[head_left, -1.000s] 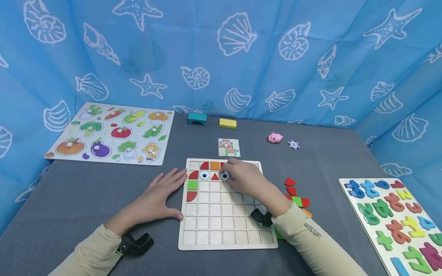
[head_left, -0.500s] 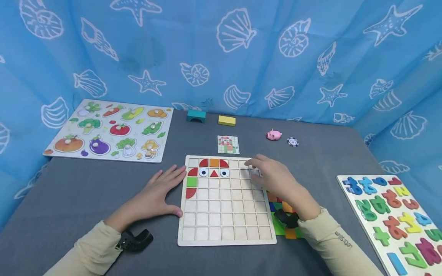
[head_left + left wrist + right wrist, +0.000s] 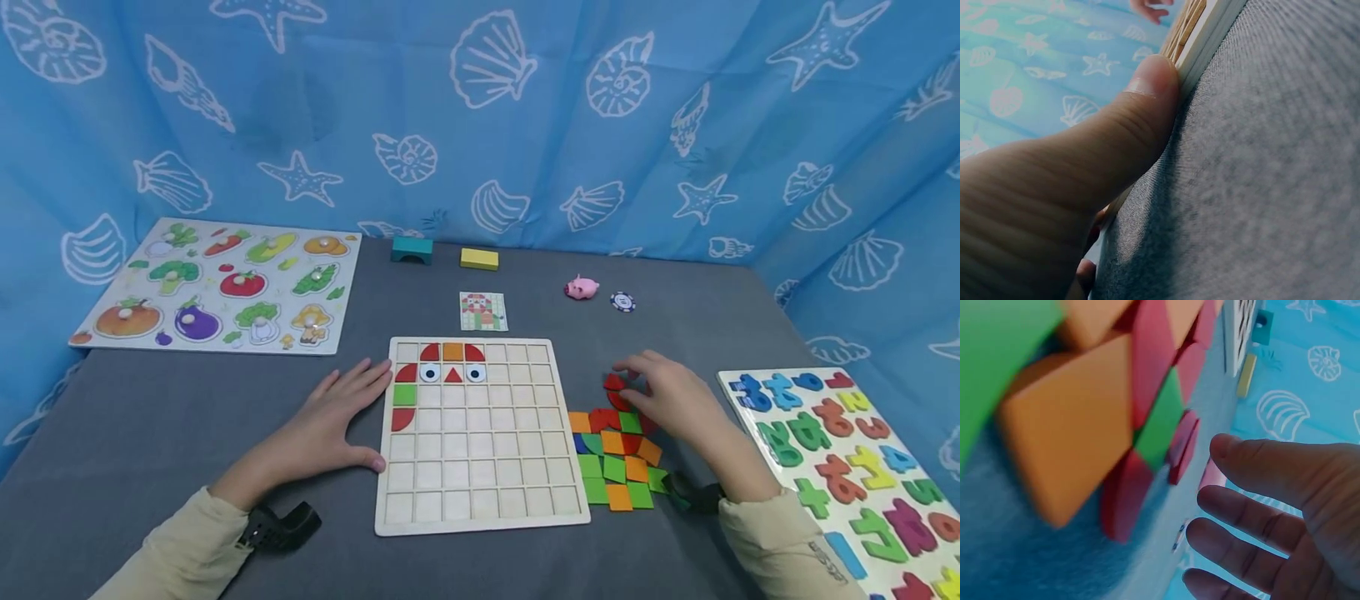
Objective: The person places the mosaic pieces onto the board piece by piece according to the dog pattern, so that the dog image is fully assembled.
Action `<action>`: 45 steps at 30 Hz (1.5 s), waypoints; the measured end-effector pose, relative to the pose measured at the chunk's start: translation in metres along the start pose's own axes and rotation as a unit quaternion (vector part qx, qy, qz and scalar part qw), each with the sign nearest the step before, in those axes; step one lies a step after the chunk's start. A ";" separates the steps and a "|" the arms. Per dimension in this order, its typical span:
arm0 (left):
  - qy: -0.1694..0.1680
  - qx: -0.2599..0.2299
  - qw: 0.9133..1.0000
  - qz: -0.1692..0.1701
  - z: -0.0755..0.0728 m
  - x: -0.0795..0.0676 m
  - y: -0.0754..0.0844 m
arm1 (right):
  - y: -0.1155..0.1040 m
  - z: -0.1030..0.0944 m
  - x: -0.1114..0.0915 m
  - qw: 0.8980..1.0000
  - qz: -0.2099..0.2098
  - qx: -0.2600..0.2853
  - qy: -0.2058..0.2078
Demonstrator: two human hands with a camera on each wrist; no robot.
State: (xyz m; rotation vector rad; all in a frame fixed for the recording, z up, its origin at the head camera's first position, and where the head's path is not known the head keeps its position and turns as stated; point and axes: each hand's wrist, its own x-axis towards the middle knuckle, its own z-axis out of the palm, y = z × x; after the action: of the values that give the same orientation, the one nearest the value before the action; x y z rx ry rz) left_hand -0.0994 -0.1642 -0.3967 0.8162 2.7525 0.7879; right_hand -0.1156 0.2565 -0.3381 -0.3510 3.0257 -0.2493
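A pale wooden grid board [image 3: 480,475] lies in the middle of the head view. My left hand [image 3: 322,429] rests along its left edge, fingers spread, and the thumb [image 3: 1147,94] touches the rim in the left wrist view. Set into the upper left cells are red quarter-round tiles [image 3: 402,419], an orange square [image 3: 453,352], a green square [image 3: 405,395], a red triangle [image 3: 453,377] and two eye tiles [image 3: 476,373]. My right hand [image 3: 671,396] hovers at the red tiles [image 3: 615,382] right of the board. Its fingers are parted with nothing between them in the right wrist view.
Loose orange, green, red and blue tiles [image 3: 615,469] lie against the board's right side. A small pattern card [image 3: 483,312], teal [image 3: 412,250] and yellow [image 3: 479,259] blocks, a pink pig [image 3: 582,288] and a chip [image 3: 622,302] stand behind. Vegetable [image 3: 285,287] and number [image 3: 810,450] puzzles flank them.
My right hand has left the second eye tile, which now sits in its cell, and moved right off the board to the loose red tiles. The left hand stays at the edge.
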 end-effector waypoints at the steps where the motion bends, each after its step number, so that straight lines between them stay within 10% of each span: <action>1: -0.001 -0.001 1.000 -0.001 0.000 0.000 0.000 | 0.002 0.001 -0.001 1.000 0.003 0.000 -0.001; 27: 0.006 0.003 1.000 0.001 0.001 0.000 0.000 | 0.000 0.007 0.022 0.994 0.020 0.079 -0.071; 45: 0.015 0.007 1.000 0.010 0.003 0.000 -0.002 | -0.008 0.007 0.026 0.997 0.036 0.027 -0.066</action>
State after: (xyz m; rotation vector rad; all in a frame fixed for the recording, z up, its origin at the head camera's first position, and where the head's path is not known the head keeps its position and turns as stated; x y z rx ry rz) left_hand -0.0991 -0.1646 -0.4006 0.8417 2.7838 0.7922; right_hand -0.1386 0.2420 -0.3456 -0.2429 2.8893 -0.2909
